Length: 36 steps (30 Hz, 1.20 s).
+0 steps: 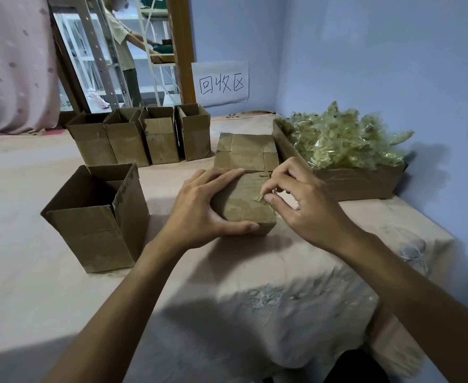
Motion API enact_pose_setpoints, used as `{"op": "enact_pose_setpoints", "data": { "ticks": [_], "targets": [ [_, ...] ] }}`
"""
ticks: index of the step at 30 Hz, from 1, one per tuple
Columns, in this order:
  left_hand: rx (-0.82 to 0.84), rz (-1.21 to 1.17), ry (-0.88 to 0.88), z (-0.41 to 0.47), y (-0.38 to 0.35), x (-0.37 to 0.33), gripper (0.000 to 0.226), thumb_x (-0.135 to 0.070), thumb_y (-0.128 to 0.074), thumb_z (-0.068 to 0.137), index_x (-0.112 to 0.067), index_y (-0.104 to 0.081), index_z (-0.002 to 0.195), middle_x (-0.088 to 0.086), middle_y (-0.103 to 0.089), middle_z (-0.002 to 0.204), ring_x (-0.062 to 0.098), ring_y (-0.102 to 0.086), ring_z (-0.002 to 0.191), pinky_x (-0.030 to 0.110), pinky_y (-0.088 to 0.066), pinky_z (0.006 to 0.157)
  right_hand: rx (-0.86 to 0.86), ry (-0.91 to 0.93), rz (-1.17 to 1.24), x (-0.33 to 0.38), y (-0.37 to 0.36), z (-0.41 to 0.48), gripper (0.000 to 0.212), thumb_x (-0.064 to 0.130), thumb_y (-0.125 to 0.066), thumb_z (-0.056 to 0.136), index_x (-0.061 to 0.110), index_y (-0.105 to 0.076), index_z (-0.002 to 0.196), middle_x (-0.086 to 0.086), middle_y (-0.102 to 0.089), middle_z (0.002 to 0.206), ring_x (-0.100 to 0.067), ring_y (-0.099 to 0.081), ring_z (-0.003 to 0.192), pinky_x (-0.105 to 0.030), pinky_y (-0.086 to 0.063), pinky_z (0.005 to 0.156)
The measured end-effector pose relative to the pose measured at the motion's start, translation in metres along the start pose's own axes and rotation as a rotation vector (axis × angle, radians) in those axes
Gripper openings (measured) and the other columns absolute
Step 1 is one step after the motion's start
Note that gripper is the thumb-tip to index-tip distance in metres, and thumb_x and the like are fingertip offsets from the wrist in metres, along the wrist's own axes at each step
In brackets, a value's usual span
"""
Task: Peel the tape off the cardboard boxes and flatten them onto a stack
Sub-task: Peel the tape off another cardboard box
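Observation:
A small taped cardboard box sits on the cloth-covered table in front of me. My left hand grips its left side, fingers along the far edge and thumb along the near edge. My right hand pinches a lifted end of clear tape at the box's right top edge. Just behind lies a flattened box with tape strips at its corners.
An open, empty box stands to the left. Several open boxes stand in a row at the back. A low carton heaped with crumpled tape sits at the right by the blue wall. A paper sign hangs behind.

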<state>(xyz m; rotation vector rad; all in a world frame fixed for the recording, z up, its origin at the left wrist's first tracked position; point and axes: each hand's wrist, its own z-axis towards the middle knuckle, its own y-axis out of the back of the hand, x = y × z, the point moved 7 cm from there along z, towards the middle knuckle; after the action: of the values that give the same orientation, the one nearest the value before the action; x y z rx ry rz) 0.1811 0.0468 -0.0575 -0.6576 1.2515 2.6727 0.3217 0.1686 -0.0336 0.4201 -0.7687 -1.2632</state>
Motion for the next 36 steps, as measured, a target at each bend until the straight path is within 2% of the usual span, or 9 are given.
{"op": "enact_pose_setpoints", "data": {
  "ticks": [8,12,17,21,25,31,33,36],
  "targets": [
    [0.011,-0.011,0.003,0.0,0.002,-0.001,0.102,-0.08,-0.076,0.058,-0.032,-0.057,0.146,-0.013,-0.059,0.134,0.007,-0.048,0.121,0.032,-0.043,0.105,0.096,-0.079,0.122,-0.007,0.0,-0.005,0.007,0.018,-0.065,0.096,0.021,-0.071,0.098,0.008,-0.052,0.104,-0.014,-0.056,0.102,-0.039,-0.048,0.09],
    [0.011,-0.016,0.012,-0.002,0.002,0.001,0.102,-0.08,-0.077,0.058,-0.032,-0.057,0.146,-0.014,-0.058,0.135,0.007,-0.048,0.123,0.035,-0.043,0.106,0.117,-0.117,0.191,-0.009,0.0,-0.01,0.007,0.015,-0.067,0.097,0.022,-0.07,0.098,0.007,-0.055,0.107,-0.015,-0.058,0.109,-0.039,-0.046,0.095],
    [0.021,-0.037,0.006,-0.005,0.003,0.004,0.102,-0.08,-0.077,0.059,-0.033,-0.055,0.147,-0.016,-0.056,0.137,0.008,-0.048,0.126,0.042,-0.046,0.106,0.12,-0.161,0.248,-0.01,0.0,-0.016,0.008,0.015,-0.067,0.097,0.021,-0.071,0.099,0.007,-0.059,0.113,-0.012,-0.058,0.119,-0.032,-0.044,0.101],
    [-0.007,-0.08,0.004,-0.009,0.008,0.007,0.099,-0.076,-0.08,0.059,-0.034,-0.056,0.146,-0.021,-0.054,0.136,0.003,-0.048,0.129,0.04,-0.047,0.107,0.056,-0.145,0.28,-0.005,-0.001,-0.013,0.009,0.015,-0.065,0.096,0.019,-0.072,0.098,0.006,-0.062,0.109,-0.015,-0.061,0.113,-0.038,-0.047,0.099],
    [-0.024,-0.099,0.018,-0.015,0.013,0.014,0.099,-0.072,-0.084,0.061,-0.032,-0.055,0.147,-0.018,-0.055,0.139,0.004,-0.048,0.132,0.038,-0.048,0.106,-0.011,-0.144,0.316,0.0,-0.005,-0.009,0.008,0.013,-0.064,0.098,0.017,-0.071,0.098,0.004,-0.065,0.102,-0.02,-0.065,0.102,-0.046,-0.051,0.091],
    [-0.061,-0.173,0.054,-0.026,0.02,0.022,0.097,-0.067,-0.086,0.06,-0.035,-0.054,0.146,-0.021,-0.054,0.138,0.005,-0.05,0.13,0.016,-0.047,0.093,-0.086,-0.135,0.345,0.011,-0.012,-0.001,0.007,0.015,-0.063,0.098,0.015,-0.07,0.099,0.005,-0.066,0.097,-0.019,-0.066,0.095,-0.043,-0.052,0.086],
    [-0.075,-0.193,0.068,-0.031,0.023,0.024,0.098,-0.066,-0.086,0.06,-0.033,-0.054,0.147,-0.017,-0.055,0.139,0.006,-0.051,0.13,0.016,-0.047,0.093,-0.099,-0.133,0.349,0.015,-0.014,0.002,0.008,0.015,-0.063,0.099,0.015,-0.07,0.1,0.005,-0.067,0.097,-0.019,-0.066,0.096,-0.043,-0.052,0.085],
    [-0.09,-0.212,0.077,-0.038,0.026,0.028,0.098,-0.063,-0.088,0.062,-0.029,-0.055,0.147,-0.012,-0.057,0.139,0.011,-0.052,0.131,0.028,-0.051,0.098,-0.118,-0.127,0.357,0.02,-0.016,0.006,0.008,0.016,-0.062,0.1,0.014,-0.07,0.1,0.005,-0.069,0.096,-0.019,-0.067,0.094,-0.044,-0.052,0.082]
  ]
}}
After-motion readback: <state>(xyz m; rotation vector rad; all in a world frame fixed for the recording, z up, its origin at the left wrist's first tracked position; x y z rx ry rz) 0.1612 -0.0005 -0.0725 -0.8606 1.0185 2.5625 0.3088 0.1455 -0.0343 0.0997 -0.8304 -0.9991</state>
